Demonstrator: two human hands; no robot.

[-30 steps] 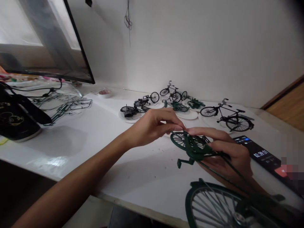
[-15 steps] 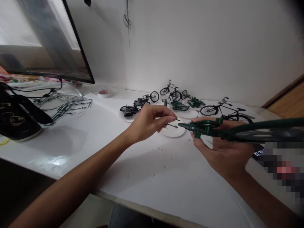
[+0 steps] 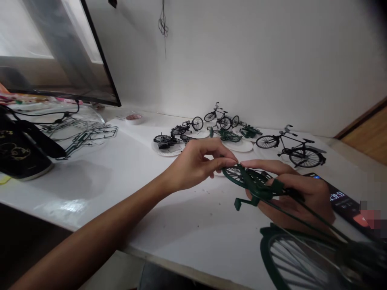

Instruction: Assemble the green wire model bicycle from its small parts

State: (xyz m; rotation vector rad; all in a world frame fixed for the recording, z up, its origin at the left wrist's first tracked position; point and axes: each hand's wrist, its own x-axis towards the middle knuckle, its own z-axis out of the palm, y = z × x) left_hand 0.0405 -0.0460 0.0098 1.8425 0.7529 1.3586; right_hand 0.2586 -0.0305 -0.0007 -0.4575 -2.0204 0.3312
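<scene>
My right hand (image 3: 305,197) grips a dark green model bicycle (image 3: 255,185) by its middle, tilted on its side. One wheel points toward my left hand and the other comes close to the camera at the lower right. A small pedal and crank (image 3: 242,202) stick out below the frame. The fingertips of my left hand (image 3: 193,165) are pinched at the rim of the far wheel, closed on a small thin green part (image 3: 222,156) that is mostly hidden. Behind my hands stand finished-looking black model bicycles (image 3: 302,151) and, on paper plates, green model bicycles (image 3: 231,136).
A paper plate (image 3: 161,152) bears black bicycle pieces. Green part frames (image 3: 87,137) lie at the left, near a black container (image 3: 21,153) and a monitor (image 3: 99,60). A small round dish (image 3: 133,118) sits by the wall. A phone (image 3: 341,197) lies at the right; tiny scraps dot the table.
My right hand has turned the green model bicycle, bringing its near wheel down into view. My left hand has moved right with the thin part, and its fingertips now meet the far wheel.
</scene>
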